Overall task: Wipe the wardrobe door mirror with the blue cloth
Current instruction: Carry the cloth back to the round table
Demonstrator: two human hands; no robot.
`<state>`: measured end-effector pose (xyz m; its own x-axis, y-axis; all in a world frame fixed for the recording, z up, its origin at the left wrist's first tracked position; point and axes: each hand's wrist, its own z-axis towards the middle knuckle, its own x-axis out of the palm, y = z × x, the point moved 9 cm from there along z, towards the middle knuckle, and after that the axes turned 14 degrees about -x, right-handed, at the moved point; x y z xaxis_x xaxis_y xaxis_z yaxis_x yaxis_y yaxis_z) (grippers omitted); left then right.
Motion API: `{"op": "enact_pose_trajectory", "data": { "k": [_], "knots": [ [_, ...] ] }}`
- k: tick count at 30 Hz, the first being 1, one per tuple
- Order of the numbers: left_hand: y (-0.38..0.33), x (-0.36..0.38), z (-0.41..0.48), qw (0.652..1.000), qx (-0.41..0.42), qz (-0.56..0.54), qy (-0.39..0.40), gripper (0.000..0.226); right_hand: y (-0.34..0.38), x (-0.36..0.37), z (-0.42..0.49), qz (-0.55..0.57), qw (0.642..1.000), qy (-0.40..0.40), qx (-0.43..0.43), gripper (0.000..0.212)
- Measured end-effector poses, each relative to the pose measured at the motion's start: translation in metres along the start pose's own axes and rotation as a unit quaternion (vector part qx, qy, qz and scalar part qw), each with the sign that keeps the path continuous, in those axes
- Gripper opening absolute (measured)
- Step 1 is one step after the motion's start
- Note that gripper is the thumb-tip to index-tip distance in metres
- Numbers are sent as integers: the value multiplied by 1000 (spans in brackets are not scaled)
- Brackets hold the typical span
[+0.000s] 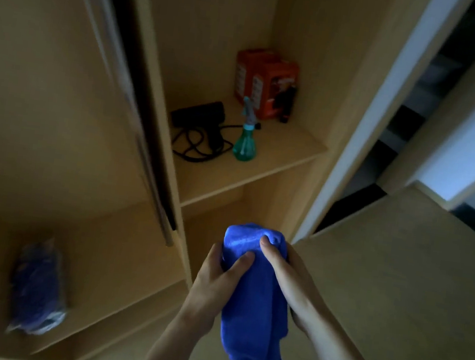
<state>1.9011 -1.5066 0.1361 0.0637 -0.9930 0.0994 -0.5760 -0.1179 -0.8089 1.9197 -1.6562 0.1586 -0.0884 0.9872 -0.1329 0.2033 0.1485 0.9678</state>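
Dim wooden wardrobe, shelves open. We see the blue cloth (255, 309) at lower centre of frame, bunched up top and hanging loose below, in the air in front of the shelves. Left grip (211, 279) is curled round its upper left side. Right grip (292, 280) pinches the upper right, thumb pressed into the fabric.

Mid-frame shelf (278, 155) holds:
- green spray bottle (245, 143)
- black hair dryer (205, 118) with its cord, left of the bottle
- orange boxes (265, 84) behind

Sliding door (129, 99) edge runs down the upper left; we cannot tell its mirror face. Blurred bag (39, 289) sits at lower left.
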Motion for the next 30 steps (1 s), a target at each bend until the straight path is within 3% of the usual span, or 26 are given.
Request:
{"op": "enact_pose_trajectory", "data": {
  "k": [7, 11, 19, 23, 30],
  "knots": [
    [15, 112, 3, 994, -6, 62, 92, 48, -26, -110, -41, 25, 992, -126, -6, 33],
    [32, 184, -14, 984, -10, 103, 143, 58, -39, -172, -81, 66, 981, -182, -13, 32],
    [70, 321, -71, 952, -16, 177, 249, 55, -63, -288, -174, 95, 950, -297, -23, 31],
    [95, 376, -101, 935, -28, 204, 287, 49, -79, -331, -226, 118, 927, -354, -18, 34],
    [134, 443, -142, 886, -33, 286, 364, 49, -96, -371, -311, 128, 872, -473, -11, 22]
  ]
}}
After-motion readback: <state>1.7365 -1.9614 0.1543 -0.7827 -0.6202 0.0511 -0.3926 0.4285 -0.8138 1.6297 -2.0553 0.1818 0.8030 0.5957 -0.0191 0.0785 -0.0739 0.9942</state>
